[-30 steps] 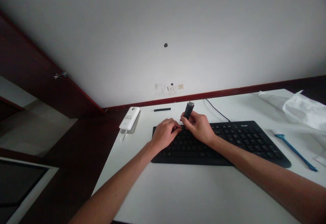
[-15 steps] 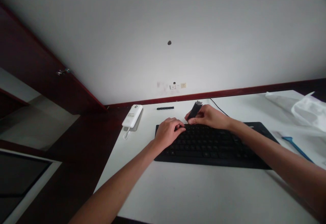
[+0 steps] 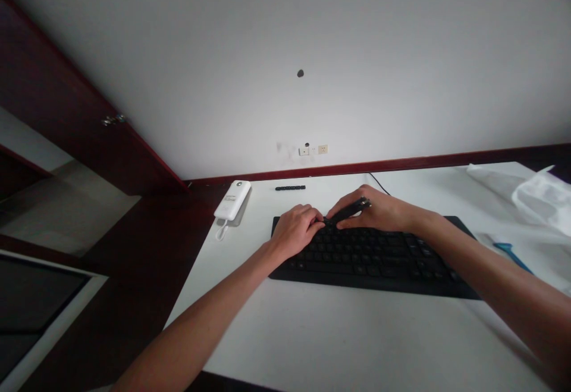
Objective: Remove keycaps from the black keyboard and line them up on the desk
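A black keyboard (image 3: 357, 264) lies on the white table under both hands. My right hand (image 3: 379, 207) grips a slim black tool (image 3: 350, 209) with a metallic end; its kind is not clear. The tool slants low, with its lower end at the keyboard's top row. My left hand (image 3: 294, 228) rests on the keyboard's upper left part, fingers curled and thumb against the index finger, close to the tool's lower end. Anything in that pinch is hidden. Behind the keyboard lies a short row of small black pieces (image 3: 290, 188) that look like keycaps.
A white power bank (image 3: 232, 200) with a short cable sits at the table's left edge. To the right are a blue-handled brush (image 3: 513, 255) and a crumpled white bag (image 3: 539, 196). The keyboard's black cable (image 3: 379, 184) runs off the far edge, towards the wall.
The black tool in my right hand has tipped from fairly upright to a low slant, its metallic end swinging right and down. My left hand has stayed almost in place.
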Demonstrator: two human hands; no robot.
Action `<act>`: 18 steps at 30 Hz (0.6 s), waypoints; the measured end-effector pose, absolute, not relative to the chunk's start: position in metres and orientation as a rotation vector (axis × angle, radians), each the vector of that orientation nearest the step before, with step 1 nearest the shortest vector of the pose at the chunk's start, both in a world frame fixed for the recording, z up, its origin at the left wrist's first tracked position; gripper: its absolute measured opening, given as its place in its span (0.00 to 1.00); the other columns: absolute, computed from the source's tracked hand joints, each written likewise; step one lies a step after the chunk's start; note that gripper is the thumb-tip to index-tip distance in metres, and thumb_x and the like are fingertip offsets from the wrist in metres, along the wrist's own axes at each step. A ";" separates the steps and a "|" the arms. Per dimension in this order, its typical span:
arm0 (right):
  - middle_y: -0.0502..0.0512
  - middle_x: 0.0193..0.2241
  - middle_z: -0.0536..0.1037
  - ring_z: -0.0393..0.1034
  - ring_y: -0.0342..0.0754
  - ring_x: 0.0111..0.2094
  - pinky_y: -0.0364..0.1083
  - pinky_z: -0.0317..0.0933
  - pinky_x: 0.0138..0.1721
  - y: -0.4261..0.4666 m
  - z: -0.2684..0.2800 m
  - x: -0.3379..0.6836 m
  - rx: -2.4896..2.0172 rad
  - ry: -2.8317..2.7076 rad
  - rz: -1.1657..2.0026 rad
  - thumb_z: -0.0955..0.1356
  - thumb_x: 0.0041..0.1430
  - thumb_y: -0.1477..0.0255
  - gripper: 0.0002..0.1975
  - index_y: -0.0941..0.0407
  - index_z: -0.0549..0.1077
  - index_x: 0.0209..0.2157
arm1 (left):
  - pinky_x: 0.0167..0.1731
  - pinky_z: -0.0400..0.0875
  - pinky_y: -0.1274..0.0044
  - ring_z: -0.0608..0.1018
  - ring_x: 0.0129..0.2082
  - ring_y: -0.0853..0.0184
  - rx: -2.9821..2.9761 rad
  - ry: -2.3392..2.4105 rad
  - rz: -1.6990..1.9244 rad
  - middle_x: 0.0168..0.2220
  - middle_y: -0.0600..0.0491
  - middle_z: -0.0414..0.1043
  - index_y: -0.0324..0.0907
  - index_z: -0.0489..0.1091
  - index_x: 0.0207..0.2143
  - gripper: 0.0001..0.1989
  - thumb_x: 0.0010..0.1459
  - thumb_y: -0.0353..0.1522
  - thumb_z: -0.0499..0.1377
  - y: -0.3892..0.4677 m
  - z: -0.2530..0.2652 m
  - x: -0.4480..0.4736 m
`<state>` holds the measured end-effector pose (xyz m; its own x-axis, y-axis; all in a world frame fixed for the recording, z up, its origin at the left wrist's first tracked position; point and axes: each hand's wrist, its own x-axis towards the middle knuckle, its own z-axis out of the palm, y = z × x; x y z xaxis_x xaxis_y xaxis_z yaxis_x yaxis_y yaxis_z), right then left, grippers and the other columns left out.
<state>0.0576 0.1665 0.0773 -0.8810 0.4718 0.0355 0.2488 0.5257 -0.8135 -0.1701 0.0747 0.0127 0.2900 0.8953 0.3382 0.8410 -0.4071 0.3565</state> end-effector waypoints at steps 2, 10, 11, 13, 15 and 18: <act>0.54 0.39 0.86 0.80 0.54 0.38 0.49 0.72 0.41 0.168 0.076 0.057 -0.621 -2.511 1.244 0.74 0.56 0.64 0.16 0.52 0.85 0.46 | 0.39 0.68 0.74 0.75 0.39 0.65 2.424 1.646 0.751 0.37 0.54 0.75 0.42 0.74 0.39 0.04 0.66 0.33 0.64 0.075 0.013 -0.170; 0.53 0.33 0.85 0.78 0.51 0.33 0.48 0.72 0.36 0.162 0.069 0.048 -0.715 -2.475 1.062 0.74 0.57 0.61 0.16 0.54 0.85 0.43 | 0.38 0.67 0.75 0.74 0.35 0.67 2.340 1.618 0.833 0.32 0.57 0.72 0.43 0.76 0.40 0.05 0.63 0.33 0.66 0.075 0.011 -0.173; 0.53 0.34 0.85 0.78 0.52 0.34 0.48 0.72 0.36 0.160 0.068 0.046 -0.726 -2.464 1.055 0.74 0.57 0.60 0.16 0.55 0.85 0.42 | 0.39 0.67 0.75 0.74 0.35 0.67 2.331 1.615 0.844 0.32 0.57 0.72 0.43 0.76 0.41 0.05 0.63 0.33 0.67 0.075 0.010 -0.173; 0.54 0.34 0.85 0.78 0.51 0.33 0.47 0.71 0.35 0.157 0.067 0.044 -0.757 -2.441 1.048 0.74 0.56 0.59 0.16 0.55 0.85 0.41 | 0.40 0.68 0.75 0.75 0.36 0.67 2.325 1.607 0.861 0.33 0.57 0.73 0.43 0.76 0.43 0.06 0.63 0.33 0.67 0.075 0.010 -0.173; 0.54 0.32 0.84 0.78 0.51 0.32 0.46 0.70 0.33 0.155 0.067 0.043 -0.796 -2.418 1.040 0.74 0.56 0.57 0.17 0.56 0.84 0.39 | 0.41 0.68 0.75 0.75 0.37 0.66 2.329 1.599 0.866 0.34 0.56 0.74 0.44 0.77 0.44 0.07 0.64 0.33 0.66 0.075 0.010 -0.173; 0.54 0.28 0.82 0.75 0.49 0.28 0.46 0.67 0.30 0.152 0.066 0.040 -0.867 -2.396 0.976 0.74 0.56 0.56 0.19 0.58 0.83 0.37 | 0.40 0.68 0.75 0.76 0.37 0.66 2.337 1.603 0.883 0.34 0.55 0.74 0.43 0.78 0.43 0.06 0.64 0.33 0.66 0.076 0.008 -0.174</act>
